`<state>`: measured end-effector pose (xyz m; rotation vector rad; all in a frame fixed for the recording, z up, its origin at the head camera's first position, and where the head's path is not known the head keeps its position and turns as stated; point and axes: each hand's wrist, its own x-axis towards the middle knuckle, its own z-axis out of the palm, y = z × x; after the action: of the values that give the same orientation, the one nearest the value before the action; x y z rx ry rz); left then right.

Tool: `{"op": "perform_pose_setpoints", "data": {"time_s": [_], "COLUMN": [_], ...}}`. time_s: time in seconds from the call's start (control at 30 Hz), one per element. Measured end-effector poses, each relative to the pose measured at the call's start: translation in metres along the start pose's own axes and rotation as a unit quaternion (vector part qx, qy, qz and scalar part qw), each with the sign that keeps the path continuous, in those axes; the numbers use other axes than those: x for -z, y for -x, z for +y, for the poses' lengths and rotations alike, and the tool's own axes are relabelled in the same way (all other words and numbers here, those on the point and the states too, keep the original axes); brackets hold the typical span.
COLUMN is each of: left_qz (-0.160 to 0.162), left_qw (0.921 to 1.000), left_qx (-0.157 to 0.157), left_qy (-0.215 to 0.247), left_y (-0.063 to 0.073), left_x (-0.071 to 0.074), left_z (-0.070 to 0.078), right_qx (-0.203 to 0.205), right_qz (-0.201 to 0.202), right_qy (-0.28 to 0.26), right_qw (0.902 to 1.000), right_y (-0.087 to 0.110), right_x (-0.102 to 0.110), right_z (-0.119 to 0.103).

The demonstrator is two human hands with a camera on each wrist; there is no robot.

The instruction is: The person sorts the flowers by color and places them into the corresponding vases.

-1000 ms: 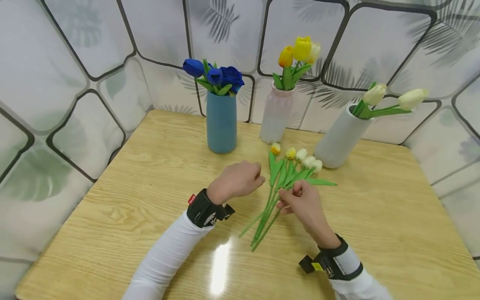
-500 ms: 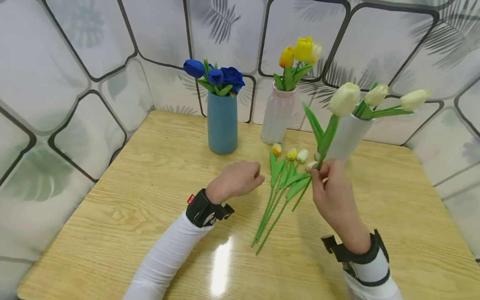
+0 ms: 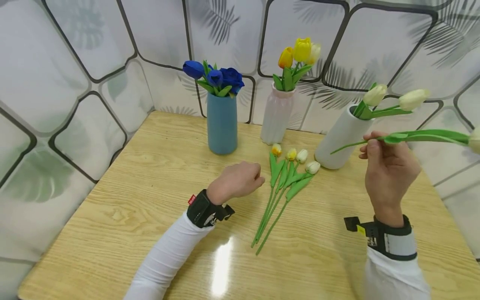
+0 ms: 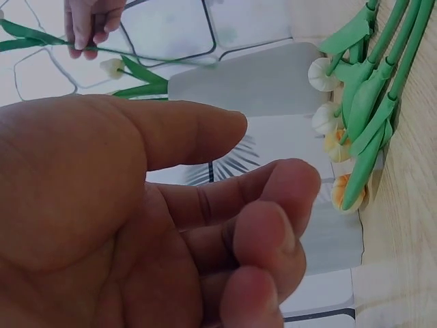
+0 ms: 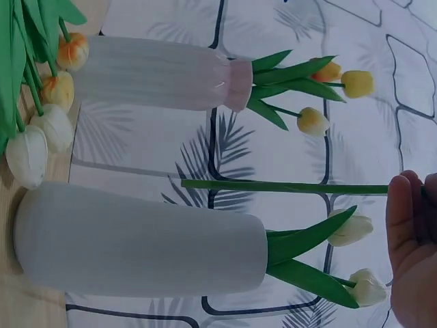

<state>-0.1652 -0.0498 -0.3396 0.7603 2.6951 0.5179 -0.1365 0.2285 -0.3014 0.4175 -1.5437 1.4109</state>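
My right hand (image 3: 391, 173) pinches the green stem of a white tulip (image 3: 438, 135) between thumb and fingers. The tulip lies nearly level, its bloom cut off at the right edge of the head view and its stem end pointing left, in front of the white vase (image 3: 339, 139). Two white tulips (image 5: 351, 229) stand in that vase. My left hand (image 3: 238, 181) hangs loosely curled over the table with nothing in it, left of several loose tulips (image 3: 288, 179). Their orange, yellow and white blooms point toward the vases.
At the back stand a blue vase (image 3: 222, 125) with blue flowers (image 3: 221, 79) and a pinkish ribbed vase (image 3: 276, 116) with yellow, orange and pale tulips (image 3: 300, 52). A patterned backdrop (image 3: 161, 33) rises behind the wooden table (image 3: 123, 208).
My right hand has picked up a white tulip from the loose bunch, moved it right and turned it from upright to nearly level. My left hand has stayed in place.
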Motion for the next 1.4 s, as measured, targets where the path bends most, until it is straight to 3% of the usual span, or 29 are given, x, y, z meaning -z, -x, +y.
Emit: {"op": "perform_pose_setpoints", "data": {"time_s": [0.1, 0.27, 0.43, 0.63, 0.93, 1.13, 1.4], "left_qz": [-0.001, -0.002, -0.004, -0.010, -0.013, -0.016, -0.021], "left_qw": [1.0000, 1.0000, 1.0000, 0.9999, 0.9997, 0.9997, 0.9996], "left_qx": [-0.002, -0.003, -0.003, -0.004, -0.006, -0.004, -0.005], "left_qy": [0.002, 0.002, -0.003, -0.003, -0.018, -0.019, -0.018], "left_y": [0.000, -0.002, -0.002, -0.002, -0.004, -0.004, -0.004], "left_x": [-0.001, -0.002, -0.004, -0.005, -0.008, -0.009, -0.010], "left_z": [-0.001, -0.001, -0.001, -0.001, -0.001, 0.000, 0.002], "right_qx": [0.032, 0.038, 0.017, 0.046, 0.060, 0.048, 0.036], "right_qz": [0.007, 0.020, 0.025, 0.025, 0.030, 0.043, -0.001], "right_qy": [0.050, 0.121, 0.124, 0.180, 0.233, 0.216, 0.240], "right_qw": [0.9982, 0.9916, 0.9919, 0.9822, 0.9701, 0.9742, 0.9702], "right_y": [-0.009, -0.031, -0.051, -0.066, -0.076, -0.080, -0.071], "right_x": [-0.002, -0.006, -0.002, 0.004, 0.002, 0.001, 0.011], "right_z": [0.003, 0.006, 0.009, 0.016, 0.019, 0.028, 0.058]}}
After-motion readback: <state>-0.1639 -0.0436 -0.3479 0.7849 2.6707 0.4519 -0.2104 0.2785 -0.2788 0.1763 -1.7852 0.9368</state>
